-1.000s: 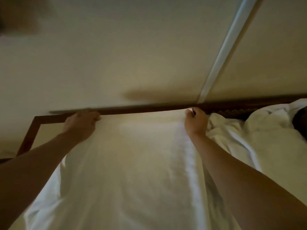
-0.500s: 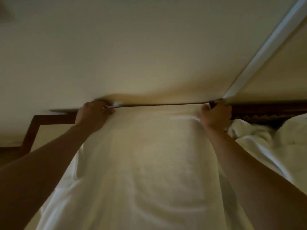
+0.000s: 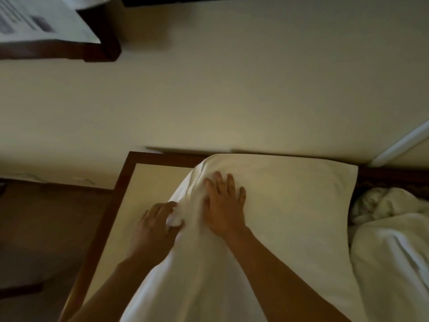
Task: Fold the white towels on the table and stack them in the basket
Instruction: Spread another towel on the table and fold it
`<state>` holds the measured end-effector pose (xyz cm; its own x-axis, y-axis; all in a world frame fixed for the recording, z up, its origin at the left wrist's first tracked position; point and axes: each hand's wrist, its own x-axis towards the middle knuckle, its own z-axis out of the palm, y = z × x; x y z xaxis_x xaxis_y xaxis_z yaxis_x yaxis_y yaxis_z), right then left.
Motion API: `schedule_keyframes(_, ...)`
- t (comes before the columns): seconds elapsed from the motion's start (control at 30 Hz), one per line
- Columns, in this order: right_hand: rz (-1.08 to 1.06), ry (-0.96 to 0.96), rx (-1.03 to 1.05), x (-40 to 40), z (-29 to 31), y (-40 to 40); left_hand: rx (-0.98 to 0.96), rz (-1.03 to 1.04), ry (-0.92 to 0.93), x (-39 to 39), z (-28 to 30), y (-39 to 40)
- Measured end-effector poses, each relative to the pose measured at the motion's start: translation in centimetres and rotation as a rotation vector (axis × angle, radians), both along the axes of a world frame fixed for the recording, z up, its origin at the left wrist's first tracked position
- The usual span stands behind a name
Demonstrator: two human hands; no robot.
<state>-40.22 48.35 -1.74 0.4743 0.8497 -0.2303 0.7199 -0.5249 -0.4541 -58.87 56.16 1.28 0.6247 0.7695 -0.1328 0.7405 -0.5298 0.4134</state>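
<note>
Lying across the dark-framed table (image 3: 120,196), the white towel (image 3: 290,205) is getting its first folds. The left hand (image 3: 155,225) is curling round and pinching a bunched bit of its left edge, while the right hand (image 3: 224,205) is pressing flat, fingers spread, on the cloth. Farther right, a rumpled heap of towels (image 3: 392,233) is waiting unfolded; no basket is showing, so most work seems left.
</note>
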Motion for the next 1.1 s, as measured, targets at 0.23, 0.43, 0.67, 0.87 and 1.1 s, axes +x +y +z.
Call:
schedule_keyframes(0.23, -0.13, -0.133, 0.02, -1.2, -2.0, 0.2, -0.139, 0.447, -0.269, 0.2, 1.5, 8.5)
schedule_keyframes(0.43, -0.217, -0.25, -0.006, -1.6, -2.3, 0.7, -0.044, 0.312, -0.233, 3.4, 0.5, 20.4)
schedule_keyframes(0.67, -0.233, -0.275, -0.05, -1.6, -1.9, 1.3, -0.011, 0.231, -0.137, 5.4, -2.6, 23.7)
schedule_keyframes(0.87, -0.231, -0.257, -0.1, -1.5, -1.9, 1.4, -0.235, 0.381, -0.347, -0.5, -1.1, 19.1)
schedule_keyframes(1.1, -0.25, -0.125, -0.054, -4.2, 0.7, -1.8, -0.533, 0.543, -0.323, -13.5, -0.4, 7.3)
